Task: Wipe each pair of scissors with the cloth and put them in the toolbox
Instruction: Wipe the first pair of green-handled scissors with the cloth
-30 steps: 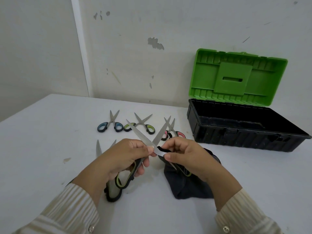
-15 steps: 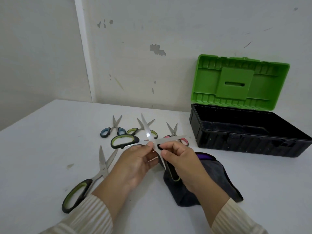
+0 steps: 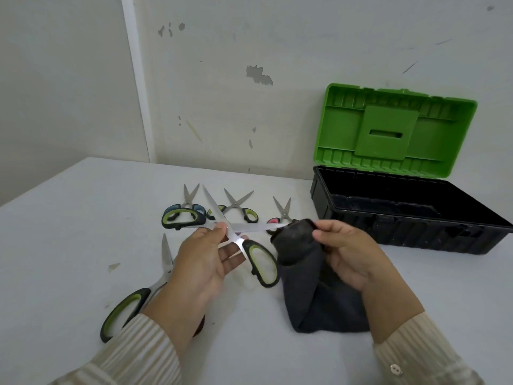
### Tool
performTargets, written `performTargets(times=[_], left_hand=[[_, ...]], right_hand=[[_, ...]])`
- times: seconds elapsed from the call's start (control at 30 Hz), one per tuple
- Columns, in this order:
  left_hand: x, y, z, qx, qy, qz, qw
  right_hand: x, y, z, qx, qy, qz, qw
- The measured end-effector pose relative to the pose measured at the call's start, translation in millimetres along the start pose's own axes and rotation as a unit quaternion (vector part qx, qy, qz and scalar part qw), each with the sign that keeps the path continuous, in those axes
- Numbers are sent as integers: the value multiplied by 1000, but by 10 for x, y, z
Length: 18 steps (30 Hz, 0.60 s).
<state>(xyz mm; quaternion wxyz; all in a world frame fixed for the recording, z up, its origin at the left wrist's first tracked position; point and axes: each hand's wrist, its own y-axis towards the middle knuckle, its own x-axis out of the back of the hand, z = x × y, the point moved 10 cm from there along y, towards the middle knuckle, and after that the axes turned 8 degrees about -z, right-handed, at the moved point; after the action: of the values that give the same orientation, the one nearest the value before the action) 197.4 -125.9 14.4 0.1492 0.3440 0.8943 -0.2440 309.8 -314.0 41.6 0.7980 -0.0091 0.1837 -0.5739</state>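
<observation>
Wiping step, centre frame. Left hand [image 3: 200, 262] pinches splayed green-handled scissors [image 3: 236, 238] at pivot; right hand [image 3: 349, 251] pinches dark cloth [image 3: 302, 276] round blade tip. Next, likely: wipe second blade, close, carry to open toolbox [image 3: 388, 227], right of frame.

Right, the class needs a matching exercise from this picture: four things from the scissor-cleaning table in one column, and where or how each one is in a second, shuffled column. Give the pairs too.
Things
1. dark cloth
2. toolbox
3. large open scissors
4. blue-handled scissors

States
A. held in the left hand, blades spread
B. lying on the table, at the back
C. gripped by the right hand
D. lid up, standing at the right

Pairs: 1-C, 2-D, 3-A, 4-B
</observation>
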Motion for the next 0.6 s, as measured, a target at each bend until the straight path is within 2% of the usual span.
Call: performTargets(times=[0.07,0.13,0.2,0.27,0.33,0.4,0.43,0.47,0.57,0.6], left_hand=[[-27,-7,121,43,46,20,998],[-73,-39,251,83,91,43,992],[-130,-86,340,106,134,82,982],[-193,-124,370,100,171,127,972],[-223,-130,364,63,210,145,965],[-232,-128,283,-4,257,136,957],[-242,-131,228,-42,280,129,950],[-257,-140,181,-68,292,127,946],[-308,-163,129,-93,284,142,943],[-313,-167,120,-96,285,143,943]], right_hand=[[132,25,143,48,37,-65,996],[114,3,202,81,59,-79,992],[7,-50,231,118,20,-71,990],[-144,-130,276,175,-73,-56,980],[-388,-239,277,250,-228,-14,941],[-682,-346,170,329,-420,42,844],[-759,-374,142,366,-475,52,799],[-765,-368,160,387,-495,41,777],[-595,-322,337,406,-459,-36,790],[-600,-327,326,403,-460,-27,790]])
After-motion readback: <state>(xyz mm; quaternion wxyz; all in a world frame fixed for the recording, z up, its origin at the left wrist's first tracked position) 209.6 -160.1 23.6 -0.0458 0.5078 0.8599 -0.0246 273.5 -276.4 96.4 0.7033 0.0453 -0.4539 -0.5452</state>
